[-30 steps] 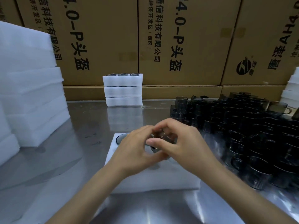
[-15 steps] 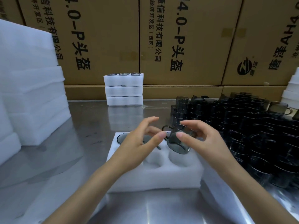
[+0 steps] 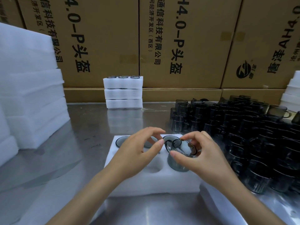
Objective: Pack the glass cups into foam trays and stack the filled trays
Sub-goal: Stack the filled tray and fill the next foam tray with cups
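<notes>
Glass cup [image 3: 180,155], pinched by its rim in the right hand [image 3: 203,157], hangs over a foam tray [image 3: 146,181] pocket beneath, ready for seating; left hand [image 3: 134,153] relaxed beside.

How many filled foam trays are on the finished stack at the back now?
3: the stacked white foam trays sit one atop another at the steel table's back edge, against the cardboard boxes. Only the top tray's cup rims show.
</notes>
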Demonstrator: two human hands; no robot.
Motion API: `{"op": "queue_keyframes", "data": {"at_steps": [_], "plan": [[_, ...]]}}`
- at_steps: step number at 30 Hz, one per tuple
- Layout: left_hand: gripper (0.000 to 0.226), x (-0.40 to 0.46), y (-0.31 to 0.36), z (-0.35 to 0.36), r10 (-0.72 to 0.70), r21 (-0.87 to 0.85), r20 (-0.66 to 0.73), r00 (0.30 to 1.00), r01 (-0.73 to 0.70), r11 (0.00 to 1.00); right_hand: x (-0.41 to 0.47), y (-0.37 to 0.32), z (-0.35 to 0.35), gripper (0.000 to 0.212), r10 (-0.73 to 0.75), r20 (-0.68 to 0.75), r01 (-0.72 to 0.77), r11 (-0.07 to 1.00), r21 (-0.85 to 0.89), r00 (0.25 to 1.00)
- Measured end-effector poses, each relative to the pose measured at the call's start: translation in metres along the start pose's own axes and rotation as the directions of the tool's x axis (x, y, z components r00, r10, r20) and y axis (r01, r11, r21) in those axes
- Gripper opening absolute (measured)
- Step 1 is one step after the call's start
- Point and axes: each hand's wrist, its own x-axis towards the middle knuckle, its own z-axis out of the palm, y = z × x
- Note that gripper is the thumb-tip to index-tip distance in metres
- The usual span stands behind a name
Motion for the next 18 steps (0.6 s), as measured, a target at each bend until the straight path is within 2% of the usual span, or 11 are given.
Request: {"op": "queue_keyframes", "data": {"at_steps": [8,13,18], "plan": [[0.018,-0.0019,-0.0022,-0.0001,0.064,0.096,0.01,0.998,-0.064,0.993,-0.0025,0.0002,0.0041,0.047,-0.048,0.008,0.049,0.99,-0.13,0.999],[0.02,-0.0034,-0.0003,-0.0017,0.111,0.13,-0.007,0.994,-0.11,0.985,-0.0045,0.0013,0.0043,0.049,-0.062,-0.009,0.06,0.989,-0.132,0.998],[0.027,-0.0077,0.0046,-0.0038,0.223,0.242,0.023,0.975,-0.222,0.945,-0.0074,0.0007,0.0021,0.054,-0.147,0.071,0.157,0.973,-0.17,0.987]]}}
